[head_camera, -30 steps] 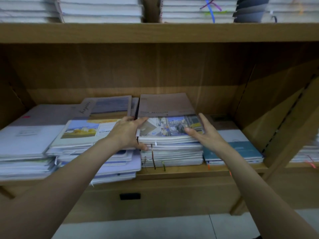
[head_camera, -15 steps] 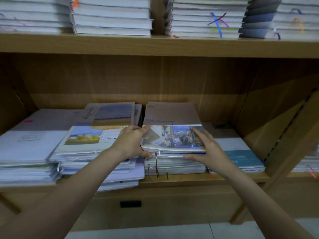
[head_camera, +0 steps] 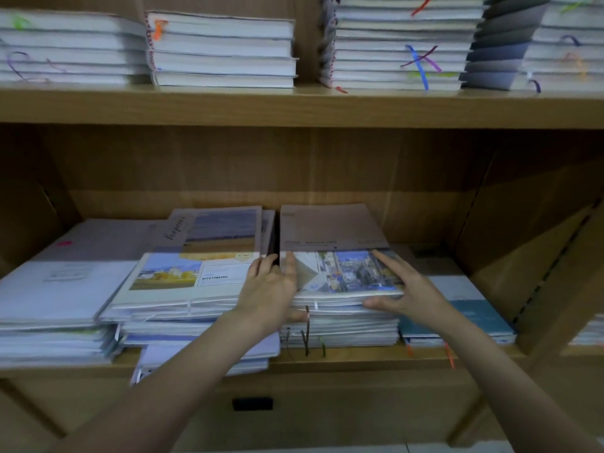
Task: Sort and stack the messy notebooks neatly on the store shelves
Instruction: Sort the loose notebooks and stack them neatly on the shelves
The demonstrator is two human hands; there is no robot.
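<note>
Now street-photo notebook [head_camera: 351, 273] pinched between left fingers [head_camera: 289, 261], right fingers [head_camera: 385, 261].

Two bare forearms enter from the lower edge, with no sleeve visible up to the frame border. The left hand [head_camera: 269, 289] and right hand [head_camera: 413, 294] carry no gloves, rings, watch or wristband.

Cityscape notebook [head_camera: 346, 273] atop middle stack [head_camera: 340, 325], landscape notebook [head_camera: 183, 276] left, teal notebook [head_camera: 470, 308] right
</note>
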